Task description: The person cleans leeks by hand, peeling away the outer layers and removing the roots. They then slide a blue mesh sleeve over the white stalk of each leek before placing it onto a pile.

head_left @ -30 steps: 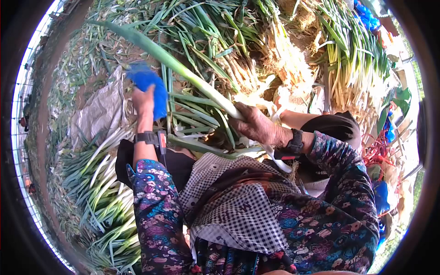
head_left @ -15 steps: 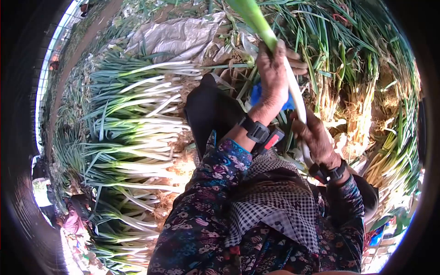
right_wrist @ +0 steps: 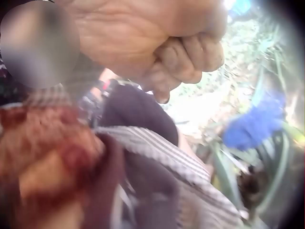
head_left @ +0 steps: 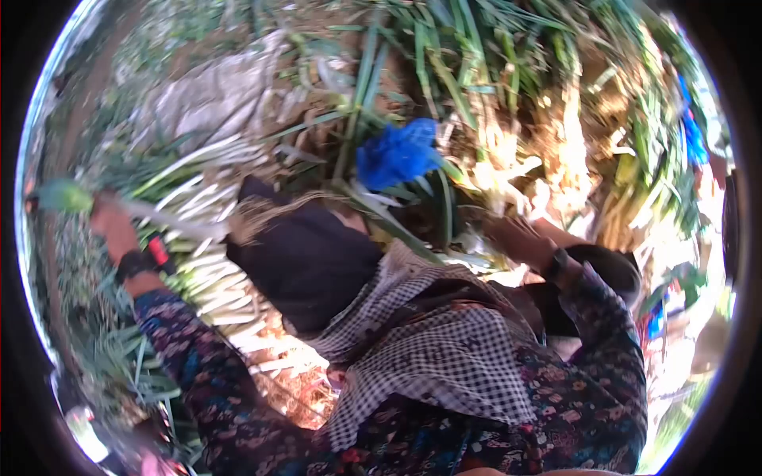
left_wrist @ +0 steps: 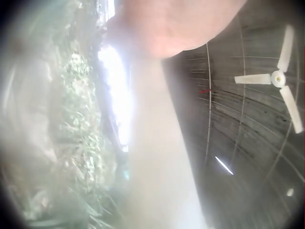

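Note:
At the far left of the head view, the left hand (head_left: 115, 228) grips a thick leek (head_left: 176, 222) where its green top meets the white stalk; its roots hang over the dark-covered knee. The left wrist view shows part of that hand (left_wrist: 176, 24) above the pale, blurred stalk (left_wrist: 162, 143). The right hand (head_left: 520, 241) is held near the other knee, with nothing visible in it. Loosely curled fingers of this hand (right_wrist: 152, 43) show in the right wrist view. A crumpled blue bundle (head_left: 397, 155) lies on leaves between the hands.
Rows of leeks (head_left: 230, 262) lie on the left, beside the left forearm. A pale sheet (head_left: 214, 95) is spread at the upper left. Leek bundles with dry roots (head_left: 567, 151) lie at the upper right. A ceiling fan (left_wrist: 278, 78) hangs overhead.
The left hand has carried the leek from the middle to the far left. The right hand has let go of the stalk. The blue bundle, in the left hand earlier, now lies on the leaves.

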A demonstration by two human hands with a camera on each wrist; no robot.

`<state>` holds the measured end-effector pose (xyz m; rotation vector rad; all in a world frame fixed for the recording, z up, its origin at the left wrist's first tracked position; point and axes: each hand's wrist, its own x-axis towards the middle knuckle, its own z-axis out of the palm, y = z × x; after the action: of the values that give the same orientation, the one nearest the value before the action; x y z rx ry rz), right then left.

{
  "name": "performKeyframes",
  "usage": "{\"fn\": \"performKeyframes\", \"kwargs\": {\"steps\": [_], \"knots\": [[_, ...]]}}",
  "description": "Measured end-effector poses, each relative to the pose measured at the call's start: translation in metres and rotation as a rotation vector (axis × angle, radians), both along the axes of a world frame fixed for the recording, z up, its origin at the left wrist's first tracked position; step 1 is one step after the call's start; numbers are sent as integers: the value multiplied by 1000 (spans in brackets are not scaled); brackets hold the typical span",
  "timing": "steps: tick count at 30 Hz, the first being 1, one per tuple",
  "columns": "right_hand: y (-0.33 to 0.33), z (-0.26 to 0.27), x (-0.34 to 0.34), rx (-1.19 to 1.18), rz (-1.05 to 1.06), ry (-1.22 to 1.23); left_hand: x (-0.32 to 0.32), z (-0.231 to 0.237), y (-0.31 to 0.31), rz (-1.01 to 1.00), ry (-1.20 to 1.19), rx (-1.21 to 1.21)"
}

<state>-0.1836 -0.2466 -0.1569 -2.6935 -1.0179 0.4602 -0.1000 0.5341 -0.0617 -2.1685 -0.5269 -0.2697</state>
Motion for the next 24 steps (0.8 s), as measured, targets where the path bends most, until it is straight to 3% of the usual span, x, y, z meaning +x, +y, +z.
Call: {"fn": "performKeyframes", "kwargs": {"steps": [1, 2, 3, 4, 5, 6, 8, 10, 12, 14, 15, 17, 19, 22, 24], "knots": [[-20, -15, 1, 123, 3, -60, -12, -10, 96, -464, -388, -757], [-14, -3, 10, 90, -174, 176, -23, -15, 124, -257, -196, -326], [-30, -33, 12, 58, -140, 99, -26, -6, 132, -131, -52, -125], [-43, -71, 11, 217, -145, 30, 5, 21, 92, 155, -447, -652], [-38, -59, 18, 181, -183, 148, 18, 45, 36, 489, -817, -1170], [-35, -63, 22, 180, -141, 138, 31, 42, 14, 483, -796, -1183], [-23, -84, 34, 179, -110, 137, 78, 44, -115, 73, -866, -1741], [-11, -106, 47, 221, -131, 384, 124, 47, -182, -392, -874, -2261], [5, -104, 62, 230, -157, 405, 122, 66, -332, -529, -528, -2450], [14, -94, 79, 244, -171, 429, 112, 76, -406, -669, -254, -2411], [16, -87, 89, 214, -141, 374, 96, 79, -481, -704, -101, -2565], [27, -88, 103, 200, -114, 339, 98, 68, -503, -645, 53, -2657], [39, -102, 114, 603, -519, 315, 93, 64, -509, -564, 23, -2682], [69, -84, 135, 481, -725, 181, 106, 61, -503, -485, 47, -2673], [87, -105, 142, 367, -643, 148, 115, 69, -512, -454, 64, -2646]]}}
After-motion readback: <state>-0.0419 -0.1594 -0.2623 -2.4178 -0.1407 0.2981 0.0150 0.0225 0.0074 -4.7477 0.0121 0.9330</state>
